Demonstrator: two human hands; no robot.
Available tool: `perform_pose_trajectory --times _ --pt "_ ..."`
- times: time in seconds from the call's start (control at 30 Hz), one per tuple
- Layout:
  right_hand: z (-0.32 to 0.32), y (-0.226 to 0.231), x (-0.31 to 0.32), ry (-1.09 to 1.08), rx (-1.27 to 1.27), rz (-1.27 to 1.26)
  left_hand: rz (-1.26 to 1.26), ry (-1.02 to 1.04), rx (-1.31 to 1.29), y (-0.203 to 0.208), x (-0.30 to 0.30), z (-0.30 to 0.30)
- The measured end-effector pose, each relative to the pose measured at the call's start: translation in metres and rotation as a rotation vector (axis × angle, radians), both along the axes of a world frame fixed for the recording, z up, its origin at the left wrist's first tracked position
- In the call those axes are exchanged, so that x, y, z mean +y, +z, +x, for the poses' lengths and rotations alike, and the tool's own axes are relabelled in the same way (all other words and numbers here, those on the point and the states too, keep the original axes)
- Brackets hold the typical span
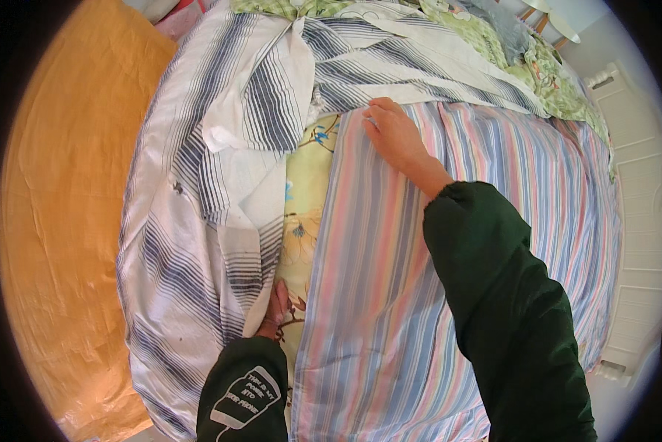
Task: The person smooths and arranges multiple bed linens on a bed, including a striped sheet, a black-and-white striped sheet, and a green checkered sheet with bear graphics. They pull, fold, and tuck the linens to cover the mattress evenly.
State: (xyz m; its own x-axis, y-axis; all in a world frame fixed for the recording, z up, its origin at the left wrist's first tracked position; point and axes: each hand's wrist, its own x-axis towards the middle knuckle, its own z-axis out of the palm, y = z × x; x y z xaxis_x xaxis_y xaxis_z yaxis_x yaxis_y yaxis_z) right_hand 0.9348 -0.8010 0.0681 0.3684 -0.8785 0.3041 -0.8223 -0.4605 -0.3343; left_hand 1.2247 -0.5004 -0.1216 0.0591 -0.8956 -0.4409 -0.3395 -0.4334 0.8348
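Observation:
A navy-and-white striped cover lies folded back in uneven layers over the left and far parts of the bed. My left hand rests low at its folded edge, partly tucked under the cloth, fingers stretched forward as far as they show. Across the right side spreads a pastel striped sheet. On the sheet's far left corner lies my right hand, fingers apart and slightly bent, close to the navy-striped cover's hem. Between the two cloths shows a strip of yellow flowered fabric.
An orange-tan sheet-like surface runs along the bed's left side. A white headboard-like panel stands at the right. Green patterned bedding is bunched at the far right, beside grey see-through plastic.

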Motion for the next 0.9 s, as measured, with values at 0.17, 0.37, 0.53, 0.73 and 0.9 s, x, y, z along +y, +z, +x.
perform_pose_trajectory --times 0.17,0.37,0.53,0.73,0.9 --pt "-0.027 -0.046 -0.048 -0.341 0.263 0.212 0.047 0.006 0.008 0.014 0.000 -0.001" --pt "-0.058 -0.107 -0.118 -0.792 -0.850 0.638 -0.228 0.049 -0.140 0.028 0.000 -0.018" --pt "-0.069 -0.088 -0.146 -0.278 -1.332 0.755 -0.007 -0.027 0.194 0.016 -0.002 0.002" --pt "-0.057 -0.012 -0.246 -0.253 -1.661 0.859 0.095 0.056 0.005 0.016 0.003 -0.009" --pt "-0.052 -0.055 -0.190 -0.165 -1.044 0.865 0.046 0.051 0.017 0.021 0.005 -0.014"
